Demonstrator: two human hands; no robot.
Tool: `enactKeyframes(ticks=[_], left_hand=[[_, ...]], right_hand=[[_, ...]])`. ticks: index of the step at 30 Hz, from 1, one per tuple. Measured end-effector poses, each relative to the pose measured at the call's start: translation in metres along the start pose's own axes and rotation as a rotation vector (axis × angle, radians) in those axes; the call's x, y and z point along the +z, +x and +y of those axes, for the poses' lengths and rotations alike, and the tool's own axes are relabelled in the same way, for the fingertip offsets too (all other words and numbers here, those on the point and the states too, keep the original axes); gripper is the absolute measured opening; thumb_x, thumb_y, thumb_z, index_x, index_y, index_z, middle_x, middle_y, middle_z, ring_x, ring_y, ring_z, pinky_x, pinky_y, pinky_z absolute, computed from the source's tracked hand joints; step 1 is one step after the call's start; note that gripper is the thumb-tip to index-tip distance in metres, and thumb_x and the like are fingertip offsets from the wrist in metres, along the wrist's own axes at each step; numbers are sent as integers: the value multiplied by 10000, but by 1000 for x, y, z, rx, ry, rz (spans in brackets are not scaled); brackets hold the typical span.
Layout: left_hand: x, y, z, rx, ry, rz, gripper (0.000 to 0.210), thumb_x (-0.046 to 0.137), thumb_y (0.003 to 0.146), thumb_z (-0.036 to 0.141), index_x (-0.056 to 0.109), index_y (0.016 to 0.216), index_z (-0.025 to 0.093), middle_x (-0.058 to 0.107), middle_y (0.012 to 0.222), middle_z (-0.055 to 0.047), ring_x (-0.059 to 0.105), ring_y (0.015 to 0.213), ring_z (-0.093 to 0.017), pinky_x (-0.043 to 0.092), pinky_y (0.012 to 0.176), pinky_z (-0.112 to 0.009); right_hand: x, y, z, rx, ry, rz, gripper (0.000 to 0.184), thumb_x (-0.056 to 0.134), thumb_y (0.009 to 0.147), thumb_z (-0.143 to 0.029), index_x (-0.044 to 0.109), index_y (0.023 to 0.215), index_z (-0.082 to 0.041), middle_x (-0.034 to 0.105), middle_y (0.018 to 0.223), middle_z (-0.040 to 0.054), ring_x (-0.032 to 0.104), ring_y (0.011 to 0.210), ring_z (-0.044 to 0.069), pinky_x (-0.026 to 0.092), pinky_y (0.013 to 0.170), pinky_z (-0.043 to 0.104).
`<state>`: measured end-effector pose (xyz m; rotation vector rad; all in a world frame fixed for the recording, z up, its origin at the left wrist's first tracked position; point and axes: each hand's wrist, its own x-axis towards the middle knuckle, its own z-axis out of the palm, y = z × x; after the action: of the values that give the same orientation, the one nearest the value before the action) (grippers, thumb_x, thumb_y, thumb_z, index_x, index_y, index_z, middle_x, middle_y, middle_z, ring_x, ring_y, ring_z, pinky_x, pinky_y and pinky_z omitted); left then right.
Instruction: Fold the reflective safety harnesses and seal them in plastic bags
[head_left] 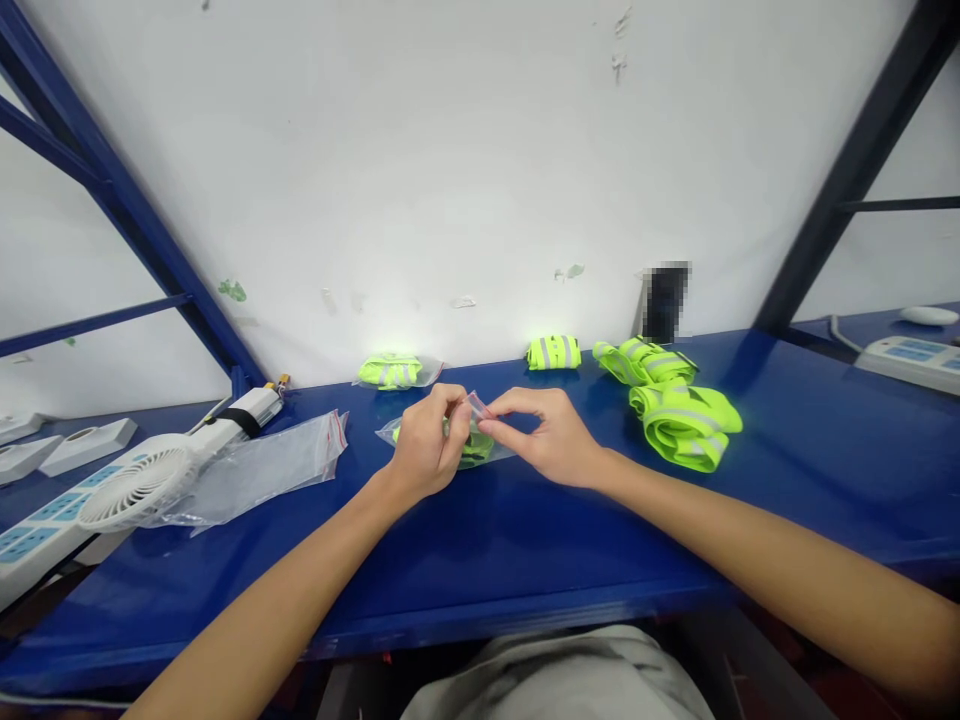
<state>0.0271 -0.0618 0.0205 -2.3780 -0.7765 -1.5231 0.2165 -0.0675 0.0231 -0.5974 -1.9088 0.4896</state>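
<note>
Both hands meet over the middle of the table at a clear zip bag (pixel 498 447) with a rolled neon-yellow reflective strap (pixel 475 452) inside. My left hand (pixel 429 440) is closed on the bag's top edge. Thumb and forefinger of my right hand (pixel 546 436) pinch the same reddish-lined edge, close beside the left fingers. My left hand hides part of the bag and strap. Behind it, against the wall, lies another bagged neon strap (pixel 391 371). A rolled neon strap without a bag (pixel 553 352) sits further right.
Loose neon reflective straps (pixel 684 425) lie to the right, near a blurred-out dark object (pixel 664 302) at the wall. Flat clear bags (pixel 281 465), a white handheld fan (pixel 142 488) and a power strip (pixel 45 530) are at left. Blue frame posts (pixel 142 215) rise beside the table (pixel 525 560).
</note>
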Motion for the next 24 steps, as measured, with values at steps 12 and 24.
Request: enactKeyframes(ticks=[12, 24], left_hand=[[1, 0, 1, 52, 98, -53, 48, 450, 940, 170, 482, 923, 201, 556, 680, 34, 522, 527, -102, 398, 547, -222], [-2, 3, -1, 125, 137, -114, 83, 435, 934, 157, 508, 939, 196, 632, 740, -7, 591, 589, -126, 455, 581, -236]], right_hand=[[4, -1, -4, 129, 116, 2, 147, 643, 873, -272, 703, 785, -171, 708, 764, 17, 613, 712, 147, 480, 669, 263], [9, -3, -2, 131, 132, 51, 129, 656, 867, -292, 720, 856, -180, 740, 820, 28, 651, 735, 156, 514, 690, 270]])
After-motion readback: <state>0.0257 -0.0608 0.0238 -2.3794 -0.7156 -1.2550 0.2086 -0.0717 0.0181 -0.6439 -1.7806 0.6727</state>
